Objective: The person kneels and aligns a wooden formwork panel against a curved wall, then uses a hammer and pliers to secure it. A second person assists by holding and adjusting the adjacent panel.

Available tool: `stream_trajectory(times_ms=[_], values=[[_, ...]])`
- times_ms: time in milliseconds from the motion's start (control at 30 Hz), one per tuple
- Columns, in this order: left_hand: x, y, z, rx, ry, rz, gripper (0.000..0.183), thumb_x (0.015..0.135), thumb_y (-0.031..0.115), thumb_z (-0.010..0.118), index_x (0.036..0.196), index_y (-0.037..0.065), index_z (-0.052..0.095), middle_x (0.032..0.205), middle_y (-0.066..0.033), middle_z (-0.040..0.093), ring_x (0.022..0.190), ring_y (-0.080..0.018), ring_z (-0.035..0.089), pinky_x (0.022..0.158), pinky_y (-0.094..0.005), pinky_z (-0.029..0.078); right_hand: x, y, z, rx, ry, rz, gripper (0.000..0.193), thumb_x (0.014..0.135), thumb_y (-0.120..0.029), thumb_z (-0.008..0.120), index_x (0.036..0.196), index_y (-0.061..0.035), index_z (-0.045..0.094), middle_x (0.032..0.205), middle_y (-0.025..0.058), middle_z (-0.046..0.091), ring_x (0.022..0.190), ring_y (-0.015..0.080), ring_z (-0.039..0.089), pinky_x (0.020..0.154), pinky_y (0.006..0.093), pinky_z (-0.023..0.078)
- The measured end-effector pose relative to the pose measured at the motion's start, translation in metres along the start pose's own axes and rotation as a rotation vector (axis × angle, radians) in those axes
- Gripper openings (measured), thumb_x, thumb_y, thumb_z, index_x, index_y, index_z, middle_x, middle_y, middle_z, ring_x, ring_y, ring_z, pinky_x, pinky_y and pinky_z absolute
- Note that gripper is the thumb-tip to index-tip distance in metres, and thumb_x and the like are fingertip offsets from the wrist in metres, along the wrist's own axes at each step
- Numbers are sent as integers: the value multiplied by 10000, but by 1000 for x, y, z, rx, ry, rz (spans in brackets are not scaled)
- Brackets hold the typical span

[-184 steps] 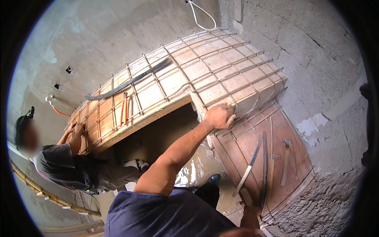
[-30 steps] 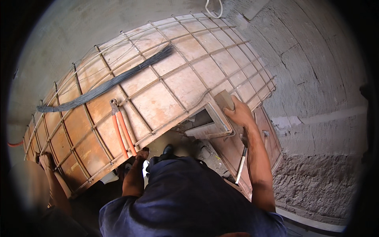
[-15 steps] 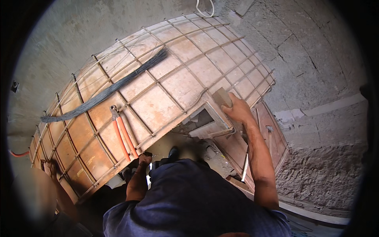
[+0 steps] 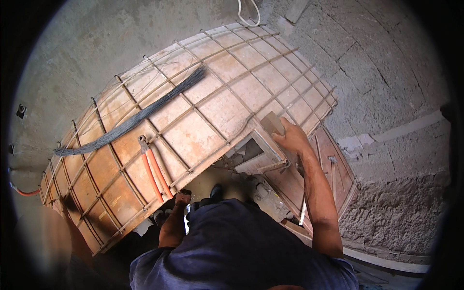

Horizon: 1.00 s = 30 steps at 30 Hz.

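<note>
My right hand [image 4: 294,138] is closed on a short wooden block [image 4: 272,123] at the corner of a small wooden box frame [image 4: 266,145], which is set into the edge of a large board. My left hand [image 4: 182,197] is curled at the board's near edge, and what it holds, if anything, is too dark to make out. On the board lie end-cutting pliers [image 4: 153,169] with orange handles, just beyond my left hand. A long bundle of grey tie wire [image 4: 130,123] stretches across the rebar grid [image 4: 193,106].
The reddish board [image 4: 217,94] carries crossed steel bars. Another person's arm [image 4: 65,220] is at the lower left, partly blurred. Rough concrete walls [image 4: 386,96] stand behind and to the right. A second panel [image 4: 333,169] slopes down beside my right forearm. A white cable loop [image 4: 249,14] hangs at the top.
The whole view has shifted slightly. My right hand stays on the block and my left hand stays at the board's edge. The other person's hand at the left is less distinct now.
</note>
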<state>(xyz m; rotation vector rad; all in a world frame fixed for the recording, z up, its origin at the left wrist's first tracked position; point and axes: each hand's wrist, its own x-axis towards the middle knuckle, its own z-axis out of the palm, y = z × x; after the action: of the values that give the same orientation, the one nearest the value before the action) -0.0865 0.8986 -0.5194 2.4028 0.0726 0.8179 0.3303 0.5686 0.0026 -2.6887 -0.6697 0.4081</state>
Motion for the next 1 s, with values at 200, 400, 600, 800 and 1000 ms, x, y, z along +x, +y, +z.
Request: stream_trajectory(times_ms=[200,400,600,800,1000], values=[[11,8,-5,437,-702,-77,95,828,236,655,813,144,674,767,-63,666,698,-297,701,569,-439,538,0,2,1,10,5,5,602,895,-406,753,1431,-161,631,1214,234,781,1157,449,732,979,520,567],[15,10,-9,294,-659,-193,186,888,346,641,826,186,713,929,-125,744,901,-414,732,723,-519,573,0,3,0,23,-4,-6,639,894,-413,756,1449,-130,613,1233,251,773,1171,453,727,992,524,563],[16,8,-9,244,-775,-480,257,914,383,619,952,155,733,1051,-136,756,992,-422,723,813,-548,583,-1,0,0,-12,-9,19,647,897,-403,756,1461,-123,607,1244,255,770,1176,456,725,994,523,562],[30,22,-17,263,-798,-360,325,941,217,555,997,19,806,1102,-224,797,1017,-437,769,890,-535,627,-3,-2,-2,32,-8,-2,643,900,-396,752,1467,-129,609,1246,256,770,1178,452,726,990,522,561],[39,24,-20,293,-818,-477,317,943,233,567,1025,41,806,1111,-214,794,1028,-430,764,897,-532,621,-2,0,-1,17,-3,10,634,896,-394,754,1459,-135,620,1242,254,771,1178,449,726,992,521,560]])
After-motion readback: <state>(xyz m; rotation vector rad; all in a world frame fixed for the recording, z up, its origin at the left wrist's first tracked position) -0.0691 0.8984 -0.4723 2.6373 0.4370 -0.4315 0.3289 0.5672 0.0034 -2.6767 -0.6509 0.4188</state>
